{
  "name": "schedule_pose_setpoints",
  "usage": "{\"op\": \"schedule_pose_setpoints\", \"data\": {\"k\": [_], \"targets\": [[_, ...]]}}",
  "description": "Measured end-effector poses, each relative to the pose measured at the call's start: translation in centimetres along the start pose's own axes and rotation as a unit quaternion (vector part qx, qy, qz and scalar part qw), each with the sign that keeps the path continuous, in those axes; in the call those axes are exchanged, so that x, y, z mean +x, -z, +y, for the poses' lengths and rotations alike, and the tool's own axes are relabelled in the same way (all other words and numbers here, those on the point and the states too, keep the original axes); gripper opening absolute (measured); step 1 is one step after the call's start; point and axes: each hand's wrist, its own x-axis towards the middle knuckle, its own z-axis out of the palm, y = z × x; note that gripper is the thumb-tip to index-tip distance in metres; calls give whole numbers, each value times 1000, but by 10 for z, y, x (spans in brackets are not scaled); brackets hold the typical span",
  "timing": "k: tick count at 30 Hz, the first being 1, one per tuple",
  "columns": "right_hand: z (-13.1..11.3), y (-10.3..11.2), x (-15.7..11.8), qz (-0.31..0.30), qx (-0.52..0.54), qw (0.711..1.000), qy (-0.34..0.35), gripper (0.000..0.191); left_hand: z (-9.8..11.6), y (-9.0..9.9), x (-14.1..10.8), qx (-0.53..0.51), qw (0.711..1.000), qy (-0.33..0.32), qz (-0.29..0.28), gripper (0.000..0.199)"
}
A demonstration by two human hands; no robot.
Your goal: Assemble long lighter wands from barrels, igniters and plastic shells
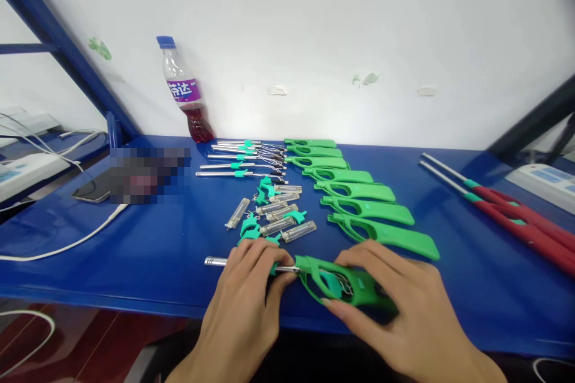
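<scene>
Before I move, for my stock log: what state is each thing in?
Held casing, open, wires showing
Held tube, at casing's tip
Other casings, lying in a row
Other tubes, wired, lying down
Clear cartridges, scattered
Teal pieces, scattered
Bottle, capped, partly full
Phone, lying flat
Red handles, tubes attached

Rows across the middle of the table (153,266)

At the back, a bottle (183,87) leans on the wall (287,24). Right of it lie rods (220,166), one before another, with casings (377,191) filed to their right. Tanks (279,226) and loose pieces (249,224) sit before the rods. In front, the left hand (249,299) holds one rod, the right hand (402,305) one casing, end to end. Two lighters (512,215) lie far right; far left, a phone (92,190), its right side too blurred to read.
</scene>
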Motion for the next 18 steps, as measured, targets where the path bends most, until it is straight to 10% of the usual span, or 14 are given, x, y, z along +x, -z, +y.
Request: {"op": "schedule_pose_setpoints", "data": {"k": [7,18], "targets": [[8,24,-2,109,13,994,4,29,-2,3,2,3,1000,-25,-6,10],[60,59,-71,22,-162,975,-151,45,-10,-5,-4,49,989,-128,58,24]]}}
